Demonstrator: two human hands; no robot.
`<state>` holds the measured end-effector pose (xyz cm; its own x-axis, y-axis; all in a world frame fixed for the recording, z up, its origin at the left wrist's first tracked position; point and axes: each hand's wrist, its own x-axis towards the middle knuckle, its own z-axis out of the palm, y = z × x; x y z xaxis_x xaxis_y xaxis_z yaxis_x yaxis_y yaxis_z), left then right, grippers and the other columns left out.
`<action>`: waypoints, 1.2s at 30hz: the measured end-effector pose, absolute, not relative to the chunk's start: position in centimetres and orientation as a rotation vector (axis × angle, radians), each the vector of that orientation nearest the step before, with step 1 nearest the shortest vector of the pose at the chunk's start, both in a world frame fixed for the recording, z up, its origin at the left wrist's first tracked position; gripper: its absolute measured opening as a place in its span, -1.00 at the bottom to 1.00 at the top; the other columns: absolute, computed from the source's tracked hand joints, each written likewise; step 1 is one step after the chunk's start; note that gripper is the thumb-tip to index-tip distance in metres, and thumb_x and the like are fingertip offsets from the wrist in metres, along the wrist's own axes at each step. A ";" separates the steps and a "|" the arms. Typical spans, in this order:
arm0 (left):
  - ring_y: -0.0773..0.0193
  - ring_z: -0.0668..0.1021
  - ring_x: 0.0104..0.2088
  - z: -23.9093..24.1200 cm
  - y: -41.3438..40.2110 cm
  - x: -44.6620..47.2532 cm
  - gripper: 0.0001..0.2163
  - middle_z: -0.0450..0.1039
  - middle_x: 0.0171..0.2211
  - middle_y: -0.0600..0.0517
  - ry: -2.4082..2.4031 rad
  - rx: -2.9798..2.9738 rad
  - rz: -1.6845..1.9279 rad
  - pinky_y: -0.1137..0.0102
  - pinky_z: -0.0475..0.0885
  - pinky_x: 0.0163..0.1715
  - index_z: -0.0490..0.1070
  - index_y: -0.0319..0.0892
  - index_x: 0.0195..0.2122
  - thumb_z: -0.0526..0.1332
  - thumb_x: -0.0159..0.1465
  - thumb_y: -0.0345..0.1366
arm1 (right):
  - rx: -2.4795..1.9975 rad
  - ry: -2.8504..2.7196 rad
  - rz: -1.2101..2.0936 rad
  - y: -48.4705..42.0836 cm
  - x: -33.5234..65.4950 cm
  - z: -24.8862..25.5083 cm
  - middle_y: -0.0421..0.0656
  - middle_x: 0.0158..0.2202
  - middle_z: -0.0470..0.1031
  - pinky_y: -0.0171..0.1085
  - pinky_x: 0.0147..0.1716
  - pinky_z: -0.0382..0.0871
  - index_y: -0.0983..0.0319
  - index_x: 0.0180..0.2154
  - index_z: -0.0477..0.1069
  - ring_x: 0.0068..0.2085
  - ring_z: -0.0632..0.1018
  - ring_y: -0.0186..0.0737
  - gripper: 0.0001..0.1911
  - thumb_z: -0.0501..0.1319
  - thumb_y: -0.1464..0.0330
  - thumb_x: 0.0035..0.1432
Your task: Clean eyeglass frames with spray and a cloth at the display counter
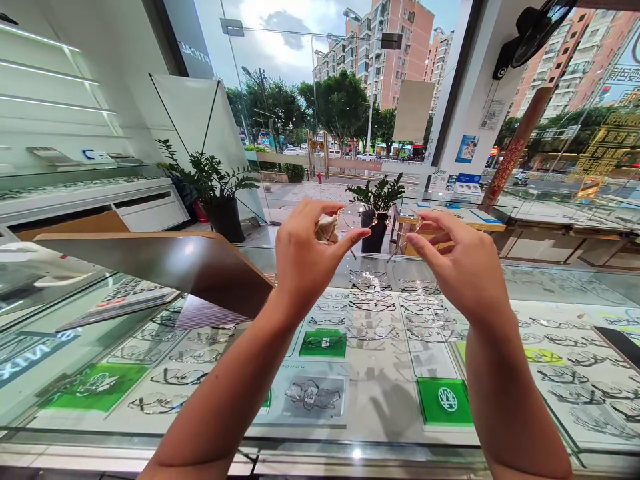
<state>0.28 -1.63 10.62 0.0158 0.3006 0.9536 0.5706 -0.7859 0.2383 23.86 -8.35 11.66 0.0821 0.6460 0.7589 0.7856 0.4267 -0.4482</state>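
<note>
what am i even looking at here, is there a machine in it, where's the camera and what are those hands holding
There is no machine here: you see a person's own bare arms. The single picture comes from a camera worn on their head, looking forward and down.

The left hand and right hand hold a pair of thin-rimmed eyeglasses between them, one at each side. The left hand also has a pale crumpled cloth.

Below is a glass display counter with rows of eyeglass frames and green cards with white logos. At the left, a dark tilted panel stands near what looks like a calculator. Beyond are potted plants and a street seen through glass.
</note>
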 end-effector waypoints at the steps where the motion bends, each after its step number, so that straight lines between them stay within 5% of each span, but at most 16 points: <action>1: 0.14 0.65 -0.14 10.6 -1.6 0.3 -0.60 0.64 -0.16 -0.02 -0.912 -2.074 -1.855 0.22 0.56 -0.12 0.58 -0.07 -0.10 0.53 0.21 0.07 | -1.283 -1.626 -0.163 -8.3 23.9 11.6 -0.04 -0.06 0.75 -0.01 -0.21 0.64 0.12 0.13 0.61 -0.26 0.71 -0.02 -0.55 0.35 0.04 0.34; 36: 0.19 0.63 -0.19 9.6 -1.2 1.7 -0.62 0.61 -0.18 -0.05 -0.704 -1.898 -1.906 0.26 0.57 -0.18 0.61 -0.06 -0.04 0.55 0.22 -0.01 | -1.400 -1.679 -0.060 -8.0 24.2 11.8 0.03 0.07 0.73 0.14 -0.02 0.62 0.18 0.21 0.58 -0.12 0.76 0.11 -0.54 0.30 0.15 0.39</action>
<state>1.67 -1.24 9.62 -0.0334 0.0926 0.9951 0.5767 -0.8114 0.0949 24.19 -8.03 11.77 0.0690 0.7529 0.6545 0.7976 0.3524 -0.4896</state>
